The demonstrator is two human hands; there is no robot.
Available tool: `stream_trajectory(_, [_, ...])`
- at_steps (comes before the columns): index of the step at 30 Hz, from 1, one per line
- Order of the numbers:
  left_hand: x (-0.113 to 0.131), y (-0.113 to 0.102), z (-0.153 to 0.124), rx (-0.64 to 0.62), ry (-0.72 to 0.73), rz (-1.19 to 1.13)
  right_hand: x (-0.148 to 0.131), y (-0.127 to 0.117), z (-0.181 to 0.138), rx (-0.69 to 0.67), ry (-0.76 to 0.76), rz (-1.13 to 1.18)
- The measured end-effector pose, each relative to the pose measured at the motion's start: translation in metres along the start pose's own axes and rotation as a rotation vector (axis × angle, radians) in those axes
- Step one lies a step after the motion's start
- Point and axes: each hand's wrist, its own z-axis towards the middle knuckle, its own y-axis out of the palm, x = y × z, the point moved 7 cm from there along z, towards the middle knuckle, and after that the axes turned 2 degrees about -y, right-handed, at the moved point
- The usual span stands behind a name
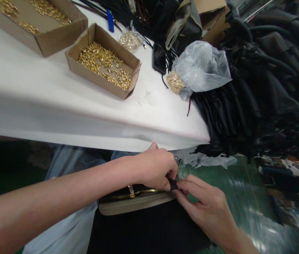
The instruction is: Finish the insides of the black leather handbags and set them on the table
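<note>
Bag (139, 229) below the grip.
Left hand (158, 166) and right hand (208, 205) both pinch its black tab (174, 184) near the zipper's (123, 196) end.

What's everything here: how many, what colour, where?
Table: one, white, upper left
Boxes: three, brown, two on table, one beyond
Shiny pieces: many, gold, two boxes, plastic bags
Plastic bags: two, clear, on table
Phone-like object: one, black, between bags
Blue object: one, blue, upper middle
Dark goods: many, black, right
Clutter: uncountable, mixed, far right
Floor: green, lower right
Jeans: pair, blue, lower left
Handbag: one, black, on lap
Zip: one, gold, on handbag
Left hand: one, at black tab
Right hand: one, same tab
</note>
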Motion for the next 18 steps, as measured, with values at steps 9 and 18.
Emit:
stream_trajectory(9, [0.009, 0.005, 0.0, 0.081, 0.085, 0.091, 0.0, 0.001, -0.011, 0.108, 0.047, -0.136])
stream_trajectory(18, [0.024, 0.017, -0.004, 0.196, 0.283, 0.305, 0.001, 0.003, -0.01, 0.142, 0.08, -0.163])
